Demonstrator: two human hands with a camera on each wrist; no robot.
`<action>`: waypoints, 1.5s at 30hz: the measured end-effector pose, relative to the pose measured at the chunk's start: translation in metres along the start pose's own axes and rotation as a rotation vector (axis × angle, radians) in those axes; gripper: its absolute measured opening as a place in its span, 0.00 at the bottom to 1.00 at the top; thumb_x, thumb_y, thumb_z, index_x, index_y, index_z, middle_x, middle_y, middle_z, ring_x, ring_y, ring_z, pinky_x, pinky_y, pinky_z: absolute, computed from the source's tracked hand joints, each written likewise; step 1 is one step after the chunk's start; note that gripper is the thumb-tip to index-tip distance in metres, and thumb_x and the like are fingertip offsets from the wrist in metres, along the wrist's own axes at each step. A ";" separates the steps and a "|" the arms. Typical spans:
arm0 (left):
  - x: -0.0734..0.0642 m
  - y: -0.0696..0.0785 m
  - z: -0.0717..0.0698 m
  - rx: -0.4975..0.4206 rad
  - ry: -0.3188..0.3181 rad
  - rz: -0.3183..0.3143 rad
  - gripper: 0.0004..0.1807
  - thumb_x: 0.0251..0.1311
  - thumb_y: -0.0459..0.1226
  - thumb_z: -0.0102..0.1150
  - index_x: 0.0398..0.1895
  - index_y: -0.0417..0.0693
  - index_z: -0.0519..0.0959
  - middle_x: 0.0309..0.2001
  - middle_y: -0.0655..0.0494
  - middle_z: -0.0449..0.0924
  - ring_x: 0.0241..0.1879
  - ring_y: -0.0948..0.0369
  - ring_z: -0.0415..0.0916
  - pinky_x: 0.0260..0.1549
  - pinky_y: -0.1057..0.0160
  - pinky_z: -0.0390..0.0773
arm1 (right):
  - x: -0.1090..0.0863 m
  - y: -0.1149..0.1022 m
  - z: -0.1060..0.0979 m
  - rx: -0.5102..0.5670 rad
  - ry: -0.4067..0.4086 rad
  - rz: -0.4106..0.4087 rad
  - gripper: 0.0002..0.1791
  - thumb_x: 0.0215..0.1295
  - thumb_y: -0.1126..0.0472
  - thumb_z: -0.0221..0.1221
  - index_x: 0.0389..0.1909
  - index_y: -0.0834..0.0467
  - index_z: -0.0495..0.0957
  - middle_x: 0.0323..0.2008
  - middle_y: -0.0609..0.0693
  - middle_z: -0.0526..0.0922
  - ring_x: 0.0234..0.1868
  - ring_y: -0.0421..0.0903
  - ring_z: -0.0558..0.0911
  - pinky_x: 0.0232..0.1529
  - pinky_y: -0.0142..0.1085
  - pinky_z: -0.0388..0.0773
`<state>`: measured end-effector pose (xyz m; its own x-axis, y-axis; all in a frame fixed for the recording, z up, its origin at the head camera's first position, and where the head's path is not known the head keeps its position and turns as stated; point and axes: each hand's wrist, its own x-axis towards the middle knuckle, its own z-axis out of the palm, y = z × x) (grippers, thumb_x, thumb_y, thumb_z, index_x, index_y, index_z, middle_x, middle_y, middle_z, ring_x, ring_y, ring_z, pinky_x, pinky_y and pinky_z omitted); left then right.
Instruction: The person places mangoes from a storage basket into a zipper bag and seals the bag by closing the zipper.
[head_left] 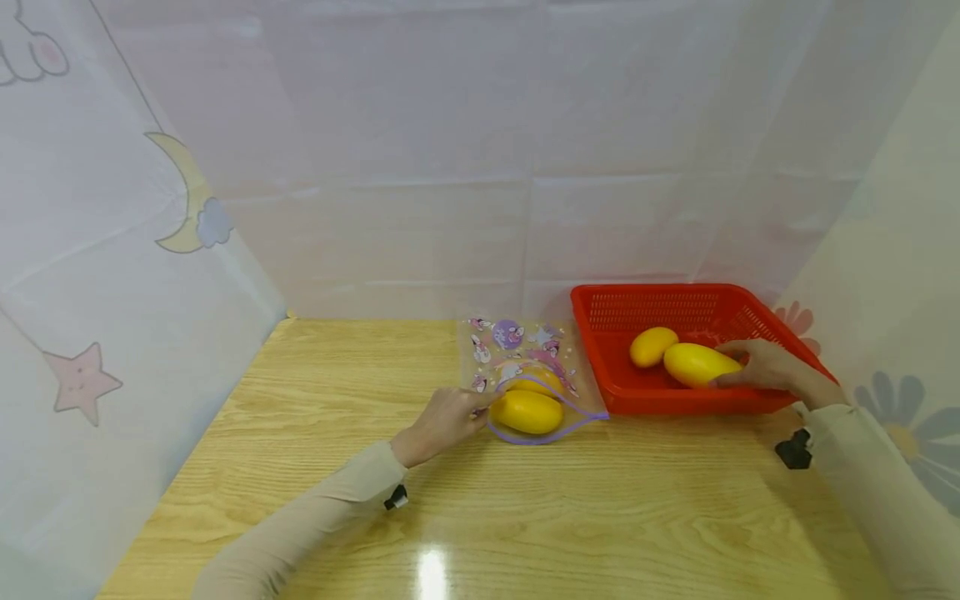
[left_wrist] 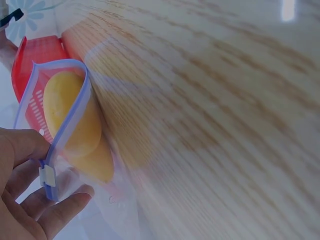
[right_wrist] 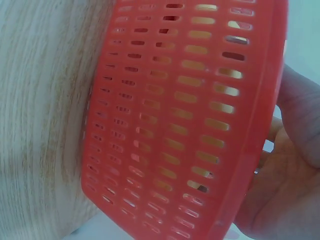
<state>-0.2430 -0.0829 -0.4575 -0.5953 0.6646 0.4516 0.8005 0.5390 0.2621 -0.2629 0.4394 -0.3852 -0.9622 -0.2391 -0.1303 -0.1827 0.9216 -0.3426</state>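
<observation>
A clear zip bag [head_left: 508, 335] with a purple zip edge and printed pictures lies on the table, its mouth spread apart. Two yellow mangoes [head_left: 528, 413] are inside it, one behind the other. My left hand [head_left: 450, 423] pinches the left end of the zip edge; the left wrist view shows a white slider [left_wrist: 47, 176] beside the fingers. Over in the red basket [head_left: 675, 404], my right hand [head_left: 768, 367] grips a large mango [head_left: 697, 365] by its right end. A smaller mango [head_left: 652, 346] sits just left of it. Basket slats partly hide the fruit in the right wrist view.
The wooden table [head_left: 360, 358] runs up to a pale cloth wall [head_left: 420, 208] behind the bag and basket. Printed cloth walls [head_left: 82, 250] also stand at the left and right. The basket's raised rim lies under my right wrist.
</observation>
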 end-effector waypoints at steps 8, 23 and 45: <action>0.001 0.000 0.002 -0.007 0.006 0.010 0.21 0.56 0.26 0.64 0.54 0.42 0.83 0.28 0.55 0.85 0.14 0.72 0.48 0.12 0.76 0.50 | -0.004 -0.003 0.000 -0.002 0.021 0.006 0.45 0.57 0.42 0.68 0.62 0.74 0.69 0.56 0.76 0.72 0.50 0.67 0.73 0.50 0.66 0.69; -0.001 0.000 0.000 0.004 0.004 0.004 0.20 0.56 0.27 0.65 0.54 0.42 0.83 0.29 0.55 0.86 0.13 0.72 0.49 0.12 0.77 0.50 | -0.003 -0.007 0.001 -0.002 0.065 -0.006 0.46 0.59 0.43 0.68 0.62 0.77 0.68 0.55 0.75 0.74 0.47 0.63 0.75 0.50 0.65 0.71; -0.001 0.000 -0.001 -0.015 0.012 -0.007 0.20 0.56 0.26 0.65 0.54 0.43 0.83 0.24 0.58 0.83 0.12 0.74 0.46 0.11 0.77 0.51 | -0.001 -0.019 -0.004 -0.035 0.084 -0.036 0.46 0.59 0.43 0.67 0.64 0.75 0.67 0.59 0.76 0.70 0.52 0.68 0.74 0.51 0.67 0.68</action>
<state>-0.2426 -0.0835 -0.4573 -0.5999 0.6545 0.4603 0.7975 0.5356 0.2777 -0.2593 0.4235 -0.3752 -0.9681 -0.2474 -0.0394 -0.2232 0.9233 -0.3124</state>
